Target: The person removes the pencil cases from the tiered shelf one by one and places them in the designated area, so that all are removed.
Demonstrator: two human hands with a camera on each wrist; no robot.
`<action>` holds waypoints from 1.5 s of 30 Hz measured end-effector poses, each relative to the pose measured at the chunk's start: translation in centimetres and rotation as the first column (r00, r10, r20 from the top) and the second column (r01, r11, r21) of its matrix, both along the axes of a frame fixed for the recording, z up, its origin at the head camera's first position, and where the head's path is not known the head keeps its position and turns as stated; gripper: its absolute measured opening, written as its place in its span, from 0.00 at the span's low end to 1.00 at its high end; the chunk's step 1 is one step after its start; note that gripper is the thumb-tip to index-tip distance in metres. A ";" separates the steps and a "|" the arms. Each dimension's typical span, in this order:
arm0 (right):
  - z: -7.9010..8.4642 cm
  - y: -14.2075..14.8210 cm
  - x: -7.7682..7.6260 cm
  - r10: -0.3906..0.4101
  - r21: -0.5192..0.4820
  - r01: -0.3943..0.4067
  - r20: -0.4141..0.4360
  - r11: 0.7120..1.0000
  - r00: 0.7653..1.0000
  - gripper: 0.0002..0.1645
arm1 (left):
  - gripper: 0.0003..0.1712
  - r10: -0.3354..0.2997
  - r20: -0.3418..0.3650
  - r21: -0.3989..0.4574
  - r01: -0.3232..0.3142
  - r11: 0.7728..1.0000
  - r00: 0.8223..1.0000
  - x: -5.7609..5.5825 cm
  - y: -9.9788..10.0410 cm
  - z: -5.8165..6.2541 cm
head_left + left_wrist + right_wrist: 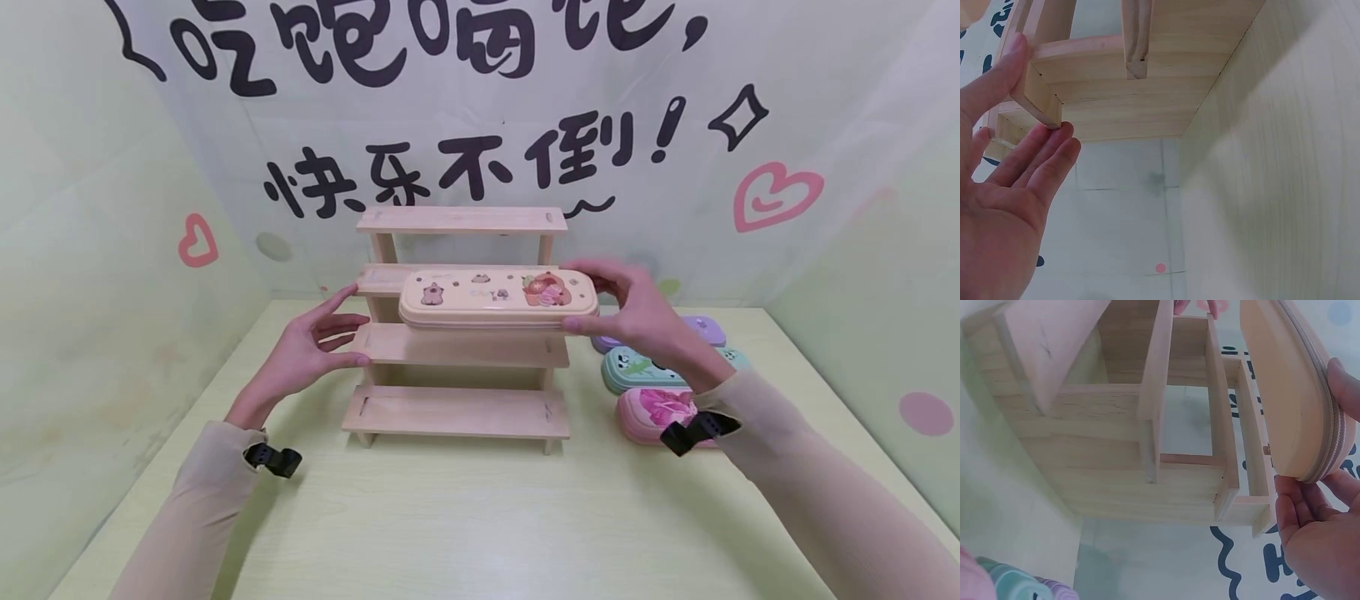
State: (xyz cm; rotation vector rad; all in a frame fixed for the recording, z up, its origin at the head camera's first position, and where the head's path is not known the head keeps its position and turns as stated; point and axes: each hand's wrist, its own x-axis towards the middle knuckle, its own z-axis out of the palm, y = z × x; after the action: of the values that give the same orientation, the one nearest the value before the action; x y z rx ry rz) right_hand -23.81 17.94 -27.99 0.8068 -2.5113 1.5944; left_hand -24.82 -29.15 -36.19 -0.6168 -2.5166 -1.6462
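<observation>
A cream zippered pencil case (480, 310) with small cartoon figures and a strawberry picture is in my right hand (633, 304), which grips its right end with the thumb in front. The case hangs level before the second tier from the top of a tiered wooden shelf (457, 415). Its zip side and plain underside show in the right wrist view (1294, 394), apart from the boards. My left hand (311, 346) is at the shelf's left side. In the left wrist view a board end (1041, 97) lies between its thumb and fingers.
Right of the shelf, partly behind my right arm, lie a purple case (705, 331), a mint green case (622, 371) and a pink case (637, 417). A pale wood-grain tabletop (450, 517) lies in front. Printed cloth walls (660, 217) stand behind and at both sides.
</observation>
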 end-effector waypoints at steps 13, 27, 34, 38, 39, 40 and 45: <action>-2.8 2.9 3.1 -0.018 0.011 0.018 -0.002 1.000 1.000 0.40 | 0.61 -0.003 0.003 -0.008 0.003 1.000 1.000 0.0 0.0 0.1; -4.7 6.1 5.2 0.011 0.009 -0.011 -0.057 1.000 0.998 0.43 | 0.62 0.010 0.013 -0.038 -0.009 0.999 1.000 0.1 -0.2 0.2; -5.9 8.1 6.4 0.015 0.011 -0.014 -0.045 1.000 0.999 0.44 | 0.61 0.001 0.015 -0.032 0.000 0.999 1.000 0.2 -0.1 0.1; -6.5 9.2 7.0 0.022 0.002 -0.022 -0.015 1.000 1.000 0.43 | 0.62 -0.001 0.010 -0.032 0.001 0.999 1.000 0.2 -0.1 0.1; -6.6 9.5 7.2 0.021 -0.004 -0.021 -0.003 1.000 1.000 0.43 | 0.62 -0.001 0.008 -0.033 0.001 0.999 1.000 0.2 -0.1 0.1; -6.7 9.8 7.4 0.026 -0.015 -0.026 0.011 1.000 1.000 0.43 | 0.62 -0.001 0.006 -0.034 0.001 0.999 1.000 0.2 -0.1 0.1; -7.5 11.6 8.5 0.025 -0.028 -0.025 0.017 0.999 1.000 0.45 | 0.62 0.003 0.002 -0.036 -0.003 0.999 1.000 0.2 -0.1 0.1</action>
State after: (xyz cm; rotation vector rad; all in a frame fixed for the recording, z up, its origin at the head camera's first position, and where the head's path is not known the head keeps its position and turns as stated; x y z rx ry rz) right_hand -15.27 29.49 -35.45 0.8284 -2.4942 1.6470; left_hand -24.65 -29.22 -36.11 -0.6138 -2.5528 -1.6051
